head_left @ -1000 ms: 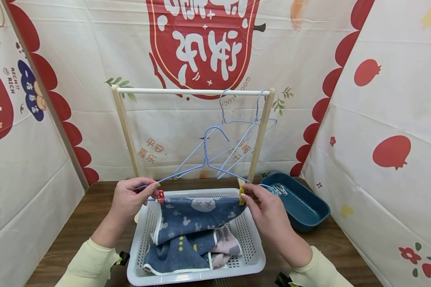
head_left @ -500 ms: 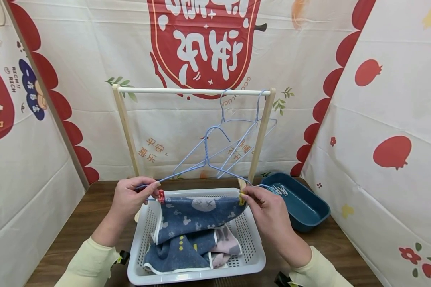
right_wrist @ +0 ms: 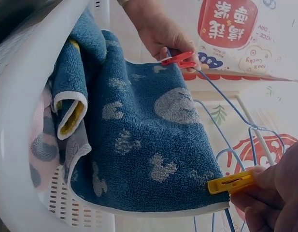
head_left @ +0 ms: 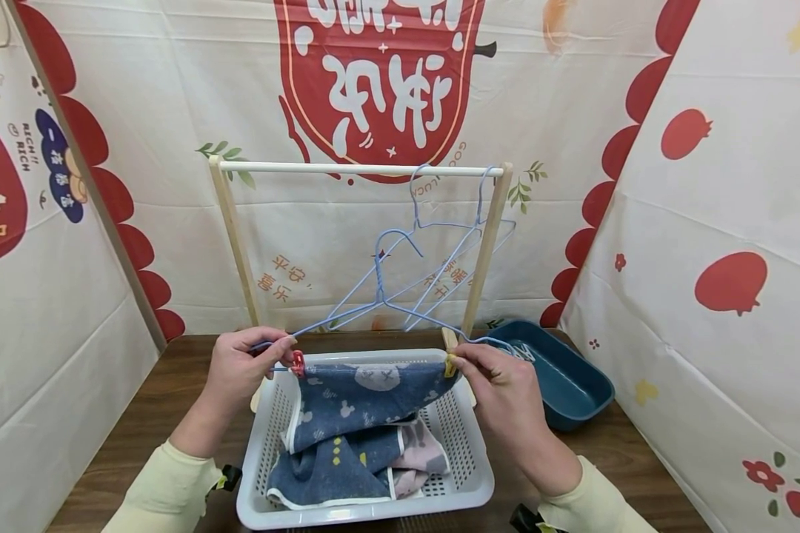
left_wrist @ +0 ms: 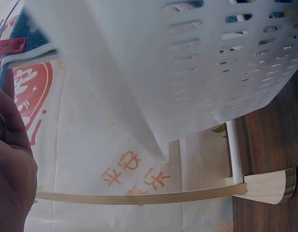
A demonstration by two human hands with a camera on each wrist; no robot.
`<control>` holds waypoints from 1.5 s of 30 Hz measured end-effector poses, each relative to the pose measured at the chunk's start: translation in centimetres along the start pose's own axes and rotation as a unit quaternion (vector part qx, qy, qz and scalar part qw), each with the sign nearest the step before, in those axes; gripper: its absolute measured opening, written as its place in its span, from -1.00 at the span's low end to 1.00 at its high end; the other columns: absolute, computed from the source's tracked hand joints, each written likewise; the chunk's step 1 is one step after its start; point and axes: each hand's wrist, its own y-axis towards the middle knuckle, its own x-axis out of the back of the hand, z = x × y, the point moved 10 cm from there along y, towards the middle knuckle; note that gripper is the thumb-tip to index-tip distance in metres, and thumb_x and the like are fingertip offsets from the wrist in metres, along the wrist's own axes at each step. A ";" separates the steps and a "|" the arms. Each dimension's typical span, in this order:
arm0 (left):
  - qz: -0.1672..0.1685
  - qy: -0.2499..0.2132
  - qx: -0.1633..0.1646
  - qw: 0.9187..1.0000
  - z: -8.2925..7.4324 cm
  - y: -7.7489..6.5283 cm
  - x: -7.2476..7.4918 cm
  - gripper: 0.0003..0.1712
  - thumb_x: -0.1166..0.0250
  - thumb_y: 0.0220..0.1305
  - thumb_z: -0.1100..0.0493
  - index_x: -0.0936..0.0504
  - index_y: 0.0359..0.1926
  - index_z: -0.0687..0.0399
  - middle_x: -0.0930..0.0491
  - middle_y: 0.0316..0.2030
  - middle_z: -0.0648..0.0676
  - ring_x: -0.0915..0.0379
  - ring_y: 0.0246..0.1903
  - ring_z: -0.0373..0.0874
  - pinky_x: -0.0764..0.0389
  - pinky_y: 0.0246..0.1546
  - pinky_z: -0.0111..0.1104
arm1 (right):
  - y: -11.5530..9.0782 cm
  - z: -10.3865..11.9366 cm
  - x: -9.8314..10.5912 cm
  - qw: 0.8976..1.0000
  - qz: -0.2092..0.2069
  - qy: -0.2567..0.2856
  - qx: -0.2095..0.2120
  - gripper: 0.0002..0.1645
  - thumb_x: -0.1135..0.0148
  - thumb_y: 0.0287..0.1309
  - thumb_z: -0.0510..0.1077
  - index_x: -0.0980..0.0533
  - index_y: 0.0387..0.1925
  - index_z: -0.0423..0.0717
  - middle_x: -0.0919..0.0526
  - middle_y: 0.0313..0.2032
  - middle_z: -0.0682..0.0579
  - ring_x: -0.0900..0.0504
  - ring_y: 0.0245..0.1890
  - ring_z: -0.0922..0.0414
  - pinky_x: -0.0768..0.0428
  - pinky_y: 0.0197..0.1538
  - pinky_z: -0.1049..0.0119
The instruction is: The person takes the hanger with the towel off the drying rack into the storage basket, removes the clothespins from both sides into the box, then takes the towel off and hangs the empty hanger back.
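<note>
My left hand point(head_left: 243, 370) grips the left end of a blue wire hanger point(head_left: 379, 285), beside a red clothespin point(head_left: 298, 364). That clothespin fastens one corner of a dark blue towel point(head_left: 367, 403) with pale animal figures to the hanger's lower bar. Near the opposite corner, my right hand point(head_left: 510, 389) pinches a yellow clothespin point(right_wrist: 231, 183) between thumb and fingers; its tip lies over the towel's top edge. The towel hangs down into a white basket point(head_left: 367, 514). Part of the hanger's right side is hidden behind the right hand.
Behind the basket stands a rack point(head_left: 360, 169) with a white bar and wooden posts; two blue hangers point(head_left: 463, 224) hang at its right. A teal bin point(head_left: 576, 385) with pale clothespins point(head_left: 523, 352) sits right. More towels point(head_left: 416, 448) lie in the basket.
The hanger's hook has tipped slightly up and left, and its right end has shifted a little to the right. The yellow clothespin has tilted with the right hand.
</note>
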 end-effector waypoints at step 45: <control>-0.008 -0.010 -0.006 1.000 0.4 0.1 0.0 -0.93 -0.45 0.37 0.53 -0.81 -0.23 0.38 -0.77 -0.49 0.06 -0.72 -0.50 -0.27 -0.58 -0.64 -0.48 | 0.3 -1.6 0.4 0.995 0.014 0.078 -0.052 -0.72 -0.53 0.35 -0.35 -0.76 0.05 -0.14 -0.82 -0.25 0.08 -0.70 -0.34 0.18 -0.68 -0.37 0.38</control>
